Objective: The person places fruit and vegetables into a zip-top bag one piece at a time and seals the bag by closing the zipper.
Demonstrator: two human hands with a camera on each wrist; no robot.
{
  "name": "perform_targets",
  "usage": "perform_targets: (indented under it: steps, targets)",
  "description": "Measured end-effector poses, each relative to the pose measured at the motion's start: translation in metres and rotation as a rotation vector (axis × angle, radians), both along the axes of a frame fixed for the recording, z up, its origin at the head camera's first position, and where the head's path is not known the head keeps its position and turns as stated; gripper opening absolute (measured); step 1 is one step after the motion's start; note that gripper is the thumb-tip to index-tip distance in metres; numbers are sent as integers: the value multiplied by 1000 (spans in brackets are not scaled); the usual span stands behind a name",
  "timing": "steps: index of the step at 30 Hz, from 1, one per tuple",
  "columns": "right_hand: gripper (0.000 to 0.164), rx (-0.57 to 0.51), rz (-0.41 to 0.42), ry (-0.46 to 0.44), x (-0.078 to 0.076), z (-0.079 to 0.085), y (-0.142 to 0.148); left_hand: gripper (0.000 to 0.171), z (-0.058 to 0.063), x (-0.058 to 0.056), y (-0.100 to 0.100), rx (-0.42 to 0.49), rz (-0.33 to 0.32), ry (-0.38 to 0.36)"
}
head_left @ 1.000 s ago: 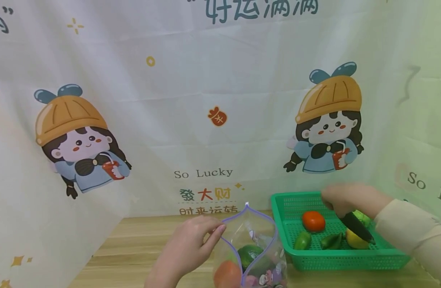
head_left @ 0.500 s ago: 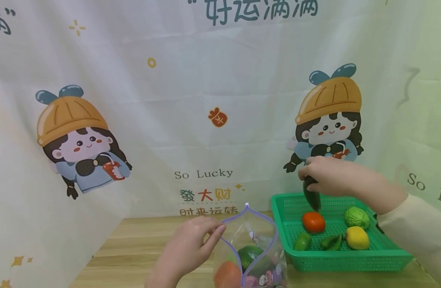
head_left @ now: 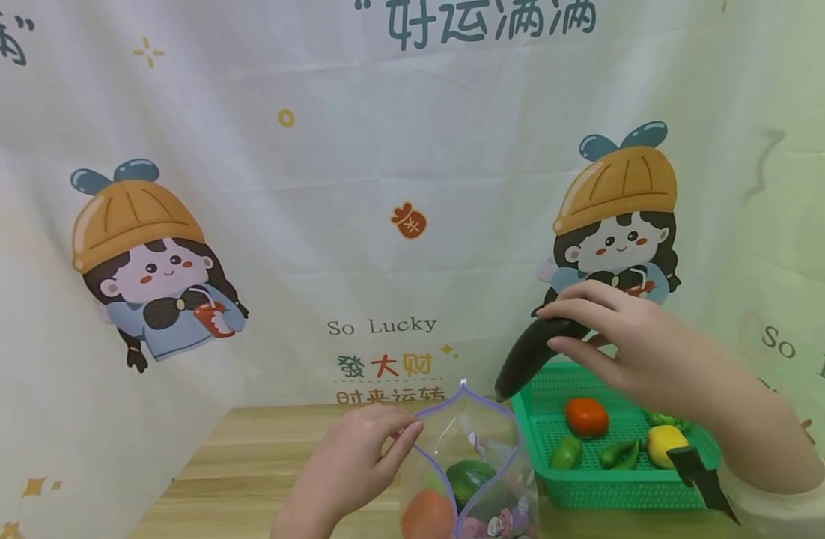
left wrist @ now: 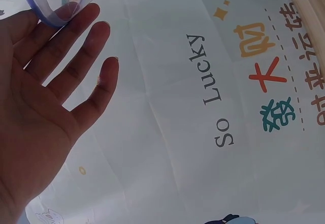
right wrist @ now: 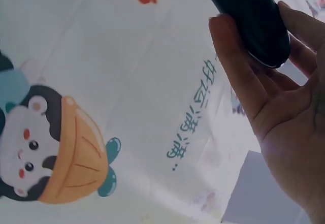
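Note:
My right hand holds a long, dark, smooth eggplant by its upper end, its lower end slanting down to the left. That tip is just above the right side of a clear zip bag with a purple rim. Thumb and fingers lie on either side of the eggplant in the right wrist view. My left hand pinches the bag's left rim between thumb and index finger, and the bag mouth gapes. Inside are a dark green vegetable and an orange-red round one.
A green plastic basket stands right of the bag. It holds a tomato, a small green vegetable, a green pepper, a yellow lemon-like fruit and a partly hidden leafy green one. A printed cloth hangs behind the wooden table.
My right hand has lifted the eggplant out of the basket and carried it left to the bag, tilting its tip toward the bag. My left hand has stayed on the rim.

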State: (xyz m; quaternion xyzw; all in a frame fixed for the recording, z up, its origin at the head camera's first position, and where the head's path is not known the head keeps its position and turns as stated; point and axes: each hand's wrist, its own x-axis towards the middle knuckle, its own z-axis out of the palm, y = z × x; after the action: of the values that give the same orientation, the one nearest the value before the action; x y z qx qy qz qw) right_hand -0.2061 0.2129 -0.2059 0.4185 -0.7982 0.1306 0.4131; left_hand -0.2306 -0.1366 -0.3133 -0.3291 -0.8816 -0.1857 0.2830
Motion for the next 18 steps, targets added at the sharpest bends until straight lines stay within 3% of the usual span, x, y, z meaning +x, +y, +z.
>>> perform_targets:
  steps: [4,11,14,18]
  targets:
    - [44,-139,102,60,6,-17,-7,19,0,1,-1,-3,8,14]
    - [45,-402,224,60,13,-48,-22,18,1,2,-3,-19,-2,57]
    - [38,-403,252,38,18,-55,-30,18,3,2,-2,-24,-10,66]
    - [29,-302,237,-34,19,-63,-42,15,4,3,-2,-24,-15,67]
